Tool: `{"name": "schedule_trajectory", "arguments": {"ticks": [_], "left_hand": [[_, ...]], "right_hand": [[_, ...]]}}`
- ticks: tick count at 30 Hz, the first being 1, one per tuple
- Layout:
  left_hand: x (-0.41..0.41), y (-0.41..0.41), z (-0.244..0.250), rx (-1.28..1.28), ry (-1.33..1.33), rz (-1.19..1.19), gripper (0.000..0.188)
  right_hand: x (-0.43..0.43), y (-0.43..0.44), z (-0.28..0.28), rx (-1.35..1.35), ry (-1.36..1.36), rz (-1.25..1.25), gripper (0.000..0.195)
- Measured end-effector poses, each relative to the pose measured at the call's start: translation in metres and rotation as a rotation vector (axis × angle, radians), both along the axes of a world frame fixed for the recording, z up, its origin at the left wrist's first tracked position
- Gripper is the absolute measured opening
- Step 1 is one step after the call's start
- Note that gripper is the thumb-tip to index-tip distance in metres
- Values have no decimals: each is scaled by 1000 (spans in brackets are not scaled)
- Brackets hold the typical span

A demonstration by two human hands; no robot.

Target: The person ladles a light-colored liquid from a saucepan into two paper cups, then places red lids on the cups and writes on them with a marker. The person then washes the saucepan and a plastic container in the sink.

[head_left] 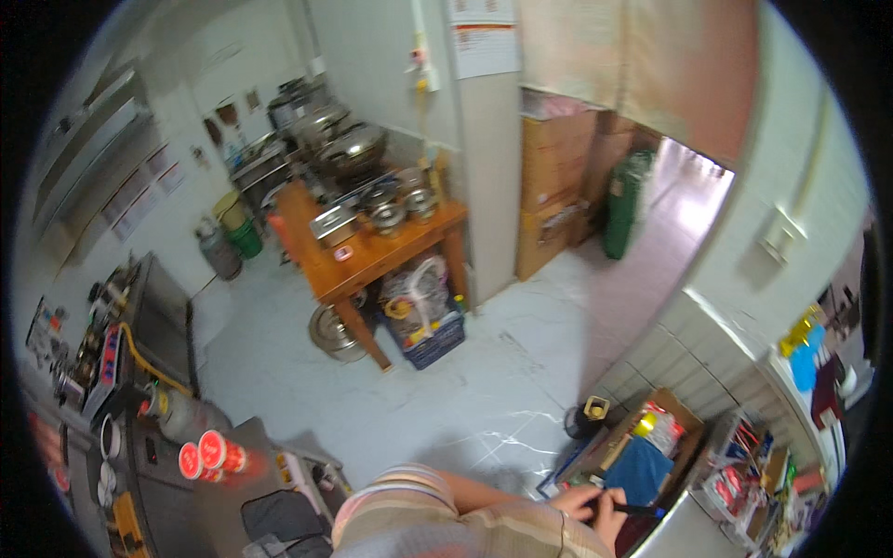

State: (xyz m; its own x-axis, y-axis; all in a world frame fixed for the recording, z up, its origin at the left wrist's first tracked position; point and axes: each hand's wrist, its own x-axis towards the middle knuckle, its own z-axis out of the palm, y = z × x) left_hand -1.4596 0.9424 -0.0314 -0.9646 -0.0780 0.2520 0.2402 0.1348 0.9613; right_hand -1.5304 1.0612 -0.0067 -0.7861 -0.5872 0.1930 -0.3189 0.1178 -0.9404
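My left hand [576, 501] and my right hand [610, 519] are close together at the lower right, in front of my body. Between them is a slim dark object [638, 511] with a blue end, pen-like in shape. It sticks out to the right past my right hand, and the fingers of both hands close around its dark part. Blur and the fingers hide exactly what it is. Just beyond the hands, a blue flat item [639, 471] lies in an open cardboard box [687, 413] with a yellow item and plastic packaging.
A wooden table [310, 261] bears metal pots, with a blue basket [439, 349] beneath. At left, red-lidded cups [222, 450] stand on a counter [209, 509], near a gas cylinder [185, 415]. Cartons [554, 164] stand by a curtained doorway. A cluttered shelf [757, 474] is at right.
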Motion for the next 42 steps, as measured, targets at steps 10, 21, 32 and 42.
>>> {"name": "schedule_trajectory", "arguments": {"ticks": [10,21,32,42], "left_hand": [[177,-201,19,-76,-420,737,28],[357,-311,-14,194,-712,1535,32],[386,-304,25,1016,318,2404,41],[463,-282,26,650,-310,3132,24]], "right_hand": [[91,-312,53,207,-229,1130,23],[161,-682,150,-109,-1112,1061,18],[452,-756,130,597,-1366,1747,23],[626,-653,116,685,-821,2367,12]]}}
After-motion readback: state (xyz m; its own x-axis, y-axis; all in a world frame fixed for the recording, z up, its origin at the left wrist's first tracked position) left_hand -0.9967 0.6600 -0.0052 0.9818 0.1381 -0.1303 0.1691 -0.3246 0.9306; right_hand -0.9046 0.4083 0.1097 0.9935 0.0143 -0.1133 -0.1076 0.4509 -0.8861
